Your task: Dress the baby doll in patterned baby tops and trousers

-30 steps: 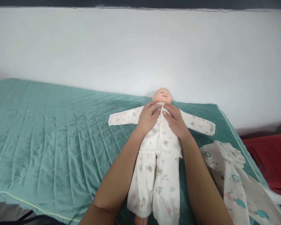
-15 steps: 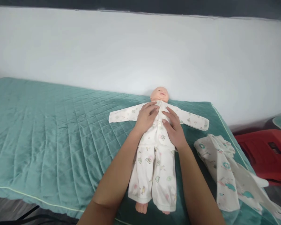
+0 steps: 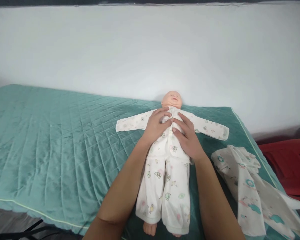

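A baby doll (image 3: 172, 99) lies on its back, dressed in a white printed shirt (image 3: 173, 149) and matching trousers (image 3: 176, 196). Its bare toes show below the cuffs. My left hand (image 3: 157, 124) is on the chest, its bent index finger and thumb closed on the shirt's front near the middle seam. From the other side my right hand (image 3: 187, 135) grips the same front opening with fingers and thumb, its fingertips meeting the left thumb. The cloth puckers between them. Whatever fastener lies under the fingertips is hidden.
A green quilted cover (image 3: 65, 150) spreads under the doll, up to a white wall (image 3: 115, 50). Other white printed baby clothes (image 3: 250, 186) lie crumpled at the right. Beyond that edge sits a red plastic object (image 3: 287, 163).
My left thumb has moved right to the shirt's middle, meeting my right fingertips. The camera view has tilted slightly down. The doll stays in place.
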The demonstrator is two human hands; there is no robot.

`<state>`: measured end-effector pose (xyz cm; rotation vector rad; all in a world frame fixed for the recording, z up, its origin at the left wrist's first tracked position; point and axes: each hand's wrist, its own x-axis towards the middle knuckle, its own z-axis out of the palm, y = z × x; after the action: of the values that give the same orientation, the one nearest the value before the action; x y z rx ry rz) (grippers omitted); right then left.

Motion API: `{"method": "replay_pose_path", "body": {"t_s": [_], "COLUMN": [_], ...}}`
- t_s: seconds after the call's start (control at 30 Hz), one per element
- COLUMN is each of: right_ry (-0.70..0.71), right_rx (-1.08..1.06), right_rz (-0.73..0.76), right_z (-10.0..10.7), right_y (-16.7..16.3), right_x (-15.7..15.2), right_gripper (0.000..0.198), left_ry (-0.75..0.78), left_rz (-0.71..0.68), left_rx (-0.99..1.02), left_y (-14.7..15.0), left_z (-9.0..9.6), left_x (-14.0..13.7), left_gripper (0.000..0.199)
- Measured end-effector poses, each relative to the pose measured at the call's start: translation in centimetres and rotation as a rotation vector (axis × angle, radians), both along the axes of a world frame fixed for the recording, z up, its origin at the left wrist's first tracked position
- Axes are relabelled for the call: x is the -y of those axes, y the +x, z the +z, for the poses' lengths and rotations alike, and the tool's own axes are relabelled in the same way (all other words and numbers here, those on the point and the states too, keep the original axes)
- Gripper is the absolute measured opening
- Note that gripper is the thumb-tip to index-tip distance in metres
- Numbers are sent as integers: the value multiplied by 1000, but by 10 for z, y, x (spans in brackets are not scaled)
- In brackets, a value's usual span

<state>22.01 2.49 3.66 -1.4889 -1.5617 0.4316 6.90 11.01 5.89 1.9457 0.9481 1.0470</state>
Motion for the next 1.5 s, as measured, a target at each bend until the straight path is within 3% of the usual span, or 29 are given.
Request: {"method": "replay_pose_path", "body": {"t_s": [0.27,0.57,0.77,1.03,1.23,1.5], "right_ry": [139,162,128,234,207,184], "right_rx": [-126,-164,-132,-186,-145,-98], "right_rz": [-63,-31,-16,-36,-42,-31], "right_z": [-2,-10,-20,-9,-6,-3], "right_y": [-5,-4,-7,-15,-17,-20], "right_x": [-4,6,29,32,34,35], "right_gripper": [27,31,43,15,11,13], "left_ry": [223,406,349,213,127,121], "left_rz": [60,-36,-13,-74,-150,-167], "left_rx": [-94,-116,-78,-1,15,16], "left_y": [9,2,-5,-30,-34,-35], "left_z": [-2,-3,-10,-17,-11,-13], "left_x": [0,7,16,39,38,37], "left_gripper": [8,14,18,18,15,17]}}
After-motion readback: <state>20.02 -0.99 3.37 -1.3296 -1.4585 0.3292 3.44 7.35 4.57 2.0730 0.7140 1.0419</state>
